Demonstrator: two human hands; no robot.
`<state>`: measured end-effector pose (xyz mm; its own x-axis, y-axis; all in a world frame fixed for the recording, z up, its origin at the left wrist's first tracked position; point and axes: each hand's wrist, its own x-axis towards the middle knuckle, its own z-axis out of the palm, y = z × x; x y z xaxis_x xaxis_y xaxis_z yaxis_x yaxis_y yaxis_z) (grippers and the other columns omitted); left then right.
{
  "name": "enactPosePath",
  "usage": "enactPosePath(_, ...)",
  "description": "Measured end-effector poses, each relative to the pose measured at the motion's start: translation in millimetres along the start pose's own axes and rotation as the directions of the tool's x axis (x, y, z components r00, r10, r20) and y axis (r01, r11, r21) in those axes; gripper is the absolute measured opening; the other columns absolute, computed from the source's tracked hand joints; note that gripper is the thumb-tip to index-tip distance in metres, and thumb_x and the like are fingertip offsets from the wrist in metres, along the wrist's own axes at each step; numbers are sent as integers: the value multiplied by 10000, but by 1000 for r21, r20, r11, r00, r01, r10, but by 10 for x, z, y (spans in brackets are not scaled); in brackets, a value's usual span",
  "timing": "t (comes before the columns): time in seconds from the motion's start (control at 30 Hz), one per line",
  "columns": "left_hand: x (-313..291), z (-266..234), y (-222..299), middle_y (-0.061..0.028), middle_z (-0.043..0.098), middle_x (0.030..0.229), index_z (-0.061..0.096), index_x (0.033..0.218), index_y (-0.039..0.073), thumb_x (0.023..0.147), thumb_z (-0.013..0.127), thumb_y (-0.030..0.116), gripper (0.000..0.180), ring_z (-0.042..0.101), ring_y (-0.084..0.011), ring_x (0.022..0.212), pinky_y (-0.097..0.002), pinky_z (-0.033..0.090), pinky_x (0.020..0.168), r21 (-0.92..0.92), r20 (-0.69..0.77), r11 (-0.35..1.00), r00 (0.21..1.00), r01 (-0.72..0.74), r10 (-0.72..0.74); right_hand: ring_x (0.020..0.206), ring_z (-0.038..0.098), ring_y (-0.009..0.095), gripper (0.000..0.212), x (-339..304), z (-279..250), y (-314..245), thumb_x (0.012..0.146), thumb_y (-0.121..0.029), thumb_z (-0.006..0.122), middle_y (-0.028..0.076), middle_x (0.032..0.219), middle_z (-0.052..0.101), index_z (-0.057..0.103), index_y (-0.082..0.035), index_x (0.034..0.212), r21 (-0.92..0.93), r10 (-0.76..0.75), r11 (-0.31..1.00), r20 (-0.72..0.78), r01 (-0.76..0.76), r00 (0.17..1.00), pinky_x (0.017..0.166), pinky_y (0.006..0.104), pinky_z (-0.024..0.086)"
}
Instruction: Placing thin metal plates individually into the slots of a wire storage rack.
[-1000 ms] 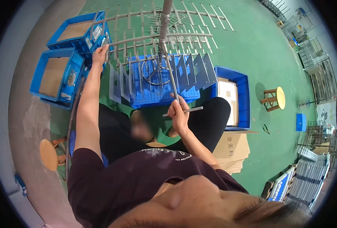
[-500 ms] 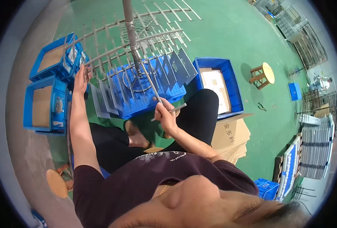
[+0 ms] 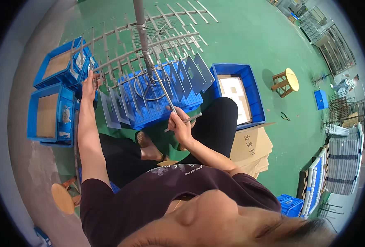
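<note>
A metal rack (image 3: 120, 61) with a thick upright post and curved bars with many flat prongs stands before me. Thin grey metal plates (image 3: 197, 72) hang upright from its lower bar, at the left and right. My left hand (image 3: 89, 85) is closed at the rack's left end, its fingers around the bar end there; the exact grip is partly hidden. My right hand (image 3: 180, 126) grips a T-handled metal rod (image 3: 162, 84) near its crossbar. The rod slants up and away toward the post, its far end close to the post's lower part.
An upturned blue crate (image 3: 166, 108) lies beneath the rack. Blue bins (image 3: 31, 113) with cardboard inside stand at the left. Right of my knee is a blue bin (image 3: 254, 99) above flattened cardboard (image 3: 250, 148). Further right are a wooden stool (image 3: 290, 79) and pliers (image 3: 285, 117).
My left hand has shifted slightly along the rack's left end, and its fingers look more closed. The right hand and the rod stay nearly still.
</note>
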<state>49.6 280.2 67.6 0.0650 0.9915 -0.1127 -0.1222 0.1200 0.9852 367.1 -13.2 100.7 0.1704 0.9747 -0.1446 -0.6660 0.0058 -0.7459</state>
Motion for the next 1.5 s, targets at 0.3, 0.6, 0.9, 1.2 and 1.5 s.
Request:
enactPosePath(0.3,-100,137,71,-58,621,783,600,934,3,905,520,431,436,630,-140,646,-194,444,544,-10,-55,1000,998,7,-8,494,293,41,236,-21,15,-25,926,-110,463,-30,605,394,530,-11,1130,-47,-21,999,-7,20,1000,435,166,242)
enactPosePath(0.6,-72,30,30,-50,603,775,596,931,9,900,523,440,438,628,-134,656,-182,434,543,74,-21,997,1000,-6,7,479,297,32,205,-52,77,0,919,-115,472,-43,596,400,549,-5,1075,-205,-114,974,-79,95,990,426,157,250)
enactPosePath(0.9,-151,152,101,-21,578,744,607,855,39,894,537,435,405,533,-101,587,-198,415,568,-30,7,999,1000,-30,30,482,278,36,213,-14,15,-1,928,-114,456,-34,587,378,524,-7,1100,-84,-27,996,-28,25,999,429,168,240)
enactPosePath(1.2,-29,85,-44,12,551,702,611,707,89,866,572,450,396,460,-75,566,-211,340,545,35,-143,992,982,-118,122,475,264,47,197,-34,106,26,938,-100,440,-18,594,353,520,4,1085,-50,-20,999,-21,19,1000,427,174,217)
enactPosePath(1.5,-71,86,-13,34,493,633,557,645,120,845,595,469,404,410,-71,566,-214,311,540,35,-126,996,988,-80,83,480,259,45,199,-28,46,-21,942,-109,439,-24,595,349,526,-3,1086,-23,-16,1000,-19,16,1000,435,172,209)
